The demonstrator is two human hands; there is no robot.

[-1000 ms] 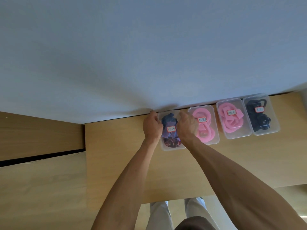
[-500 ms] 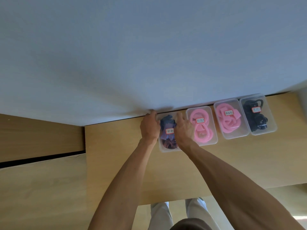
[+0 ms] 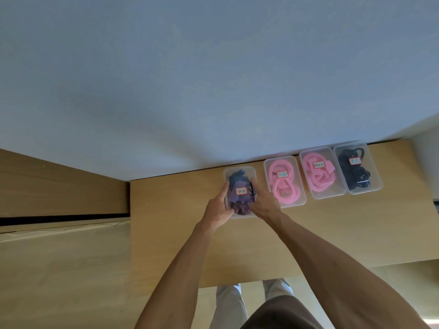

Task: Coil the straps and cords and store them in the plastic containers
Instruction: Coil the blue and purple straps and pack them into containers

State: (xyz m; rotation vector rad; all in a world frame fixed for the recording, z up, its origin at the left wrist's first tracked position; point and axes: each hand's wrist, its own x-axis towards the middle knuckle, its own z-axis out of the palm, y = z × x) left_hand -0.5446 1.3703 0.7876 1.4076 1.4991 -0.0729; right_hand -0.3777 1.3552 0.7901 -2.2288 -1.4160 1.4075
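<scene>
Both hands are wrapped round the leftmost clear container (image 3: 240, 172), one on each side: left hand (image 3: 217, 210) cupping its left wall with fingers stretched up along it, right hand (image 3: 264, 206) curled against the right wall. Arms reach forward over the wooden table (image 3: 166, 233). Dark purple straps (image 3: 238, 184) sit coiled inside. It's near the wall, just left of three more filled containers (image 3: 323, 172).

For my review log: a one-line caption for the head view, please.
Both hands, left hand and right hand, grip the leftmost container of dark straps in a row of four along the wall.
</scene>
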